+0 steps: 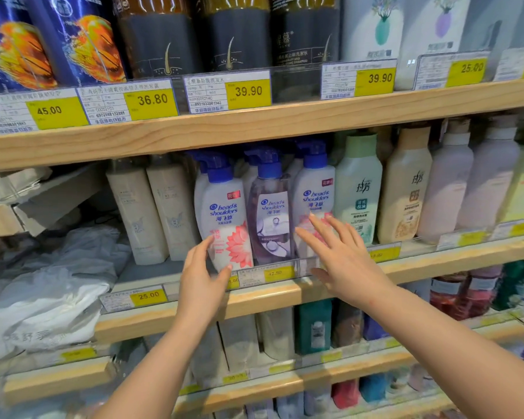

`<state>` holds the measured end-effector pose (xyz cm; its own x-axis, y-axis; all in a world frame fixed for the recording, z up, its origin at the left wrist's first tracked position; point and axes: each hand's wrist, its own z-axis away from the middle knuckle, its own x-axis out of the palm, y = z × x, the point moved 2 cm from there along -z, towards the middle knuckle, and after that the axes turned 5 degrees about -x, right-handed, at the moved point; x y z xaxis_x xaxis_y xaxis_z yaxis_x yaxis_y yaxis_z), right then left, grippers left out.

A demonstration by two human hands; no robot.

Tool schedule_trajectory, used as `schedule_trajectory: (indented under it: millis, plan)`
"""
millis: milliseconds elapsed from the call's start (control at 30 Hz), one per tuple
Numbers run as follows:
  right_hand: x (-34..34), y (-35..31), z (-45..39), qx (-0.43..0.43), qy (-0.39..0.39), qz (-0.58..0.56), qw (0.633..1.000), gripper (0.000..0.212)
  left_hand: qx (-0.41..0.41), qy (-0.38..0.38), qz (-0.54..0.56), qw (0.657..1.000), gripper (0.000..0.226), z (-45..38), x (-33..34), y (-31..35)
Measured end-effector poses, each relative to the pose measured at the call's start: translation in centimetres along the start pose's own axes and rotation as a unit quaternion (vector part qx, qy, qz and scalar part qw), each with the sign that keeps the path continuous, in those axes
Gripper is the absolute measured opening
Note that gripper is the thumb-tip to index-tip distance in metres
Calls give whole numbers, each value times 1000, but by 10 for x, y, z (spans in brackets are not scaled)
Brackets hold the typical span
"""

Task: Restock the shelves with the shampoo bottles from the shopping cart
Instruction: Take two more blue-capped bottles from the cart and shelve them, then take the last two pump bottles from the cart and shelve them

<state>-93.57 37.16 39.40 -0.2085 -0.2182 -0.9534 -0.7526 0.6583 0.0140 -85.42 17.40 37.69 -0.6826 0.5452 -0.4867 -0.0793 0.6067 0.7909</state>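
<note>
Squaring up the front row looks like the step you are in, so treat it as tidying rather than placing. Your left hand [204, 278] has its fingers and thumb loosely bent around the lower edge of the white shampoo bottle with the pink flower [224, 219], with the thumb tip at its base; whether you truly grip it or only touch it I cannot tell. Your right hand [339, 255] is spread flat with straight fingers, its tips at or just short of the right white bottle [313, 198], holding nothing. Between those two stands the clear purple bottle [270, 219], all three at the front of the middle shelf [285, 293], behind the yellow price tags [274, 273]. The shopping cart is not in view, so how many bottles remain to be shelved cannot be judged from here. To do this well, push low on each body, near the base, not at the blue pump heads [266, 164], since tall narrow bottles will likely tip if nudged high. Turn the labels square to the aisle and bring the fronts level just behind the tag strip without pressing on it. Mind the green-capped bottle [357, 192] just beside your right hand: a sideways sweep could knock it into its neighbours.
</note>
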Motion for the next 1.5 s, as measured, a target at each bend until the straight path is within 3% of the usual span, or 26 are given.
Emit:
schedule_trajectory:
  millis: [267,467,667,867,1167,1233,1500]
  plan:
    - [0,34,65,-55,5,-29,998,65,-22,4,-22,1000,44,73,29,28]
    - [18,47,113,-81,7,-102,991,57,-72,7,-107,992,40,144,38,27]
    - [46,38,145,-67,-48,-190,978,57,-155,-18,-132,979,36,202,30,13]
    - [72,8,165,-94,-87,-203,971,54,-217,-30,-130,967,35,248,10,-12]
    - [104,-98,190,-163,-208,-220,939,50,-335,15,-123,934,30,341,-74,-69]
    - [114,-148,200,-185,-237,-222,928,49,-397,30,-117,910,29,377,-113,-88]
    - [110,-309,237,-248,-282,-238,895,47,-477,83,-84,871,23,482,-241,-150]
